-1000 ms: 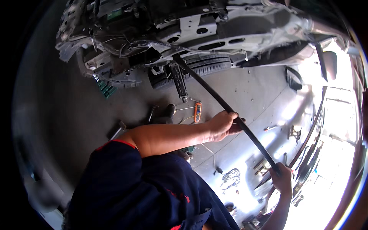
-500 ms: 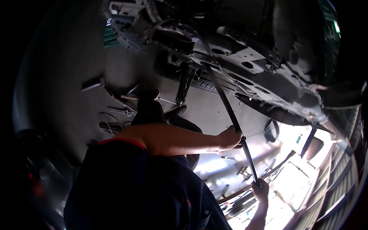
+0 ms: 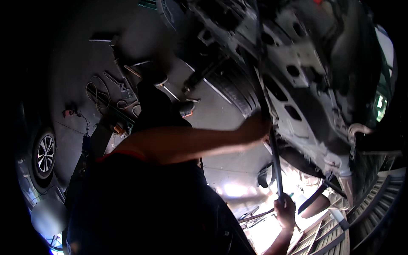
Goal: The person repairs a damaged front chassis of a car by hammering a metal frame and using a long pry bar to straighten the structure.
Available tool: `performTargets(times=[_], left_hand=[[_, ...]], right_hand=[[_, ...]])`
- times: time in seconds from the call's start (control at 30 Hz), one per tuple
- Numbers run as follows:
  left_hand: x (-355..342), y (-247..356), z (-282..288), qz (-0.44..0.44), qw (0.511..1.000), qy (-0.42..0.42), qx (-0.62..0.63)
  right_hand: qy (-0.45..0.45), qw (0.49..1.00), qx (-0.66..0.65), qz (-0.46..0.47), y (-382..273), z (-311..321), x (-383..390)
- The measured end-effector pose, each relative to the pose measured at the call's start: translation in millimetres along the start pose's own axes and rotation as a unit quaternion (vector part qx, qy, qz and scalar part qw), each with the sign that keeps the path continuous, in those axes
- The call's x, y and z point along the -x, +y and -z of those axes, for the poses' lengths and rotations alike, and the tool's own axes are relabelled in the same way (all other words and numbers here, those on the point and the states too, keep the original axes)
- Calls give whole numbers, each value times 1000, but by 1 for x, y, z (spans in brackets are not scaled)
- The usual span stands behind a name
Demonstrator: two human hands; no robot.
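Note:
A long dark metal bar runs steeply from low on the right up to the underside of a raised vehicle. My left hand is closed around its middle, with the arm stretched across my body. Lower down, my right hand grips the bar near its bottom end. The bar's upper end is lost among the dark metal parts of the underbody, so I cannot tell what it touches there. Pale frame metal with oval holes lies just right of my left hand.
A tyre lies beyond my left hand. Tools, including a hammer-like one, and a looped cord lie on the floor at left. A car wheel stands at far left. Slatted panels are at lower right, near glaring light.
My view has turned, so the vehicle looks nearer and more steeply slanted. The bar stands more upright, and my left hand appears higher, nearer the underbody. Both hands keep their grip.

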State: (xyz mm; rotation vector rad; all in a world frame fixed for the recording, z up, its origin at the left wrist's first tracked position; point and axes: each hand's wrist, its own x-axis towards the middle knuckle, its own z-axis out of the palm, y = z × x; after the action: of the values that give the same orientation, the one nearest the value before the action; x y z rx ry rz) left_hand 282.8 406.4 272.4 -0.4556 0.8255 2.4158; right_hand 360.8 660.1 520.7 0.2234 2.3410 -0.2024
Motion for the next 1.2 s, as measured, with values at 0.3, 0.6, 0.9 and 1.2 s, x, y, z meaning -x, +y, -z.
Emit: performTargets(times=[0.3,0.6,0.9,1.2], left_hand=[[-8,-37,2,-71,990,116,-42],[-14,-97,23,-200,964,74,-158],[-8,-129,45,-279,921,-2,-270],[-1,-120,71,-358,807,17,-469]], right_hand=[[-60,998,-18,18,26,-54,-14],[-170,977,44,-122,66,-143,-53],[-168,951,-122,-228,2,-174,-19],[-170,926,-126,-312,38,-214,-65]])
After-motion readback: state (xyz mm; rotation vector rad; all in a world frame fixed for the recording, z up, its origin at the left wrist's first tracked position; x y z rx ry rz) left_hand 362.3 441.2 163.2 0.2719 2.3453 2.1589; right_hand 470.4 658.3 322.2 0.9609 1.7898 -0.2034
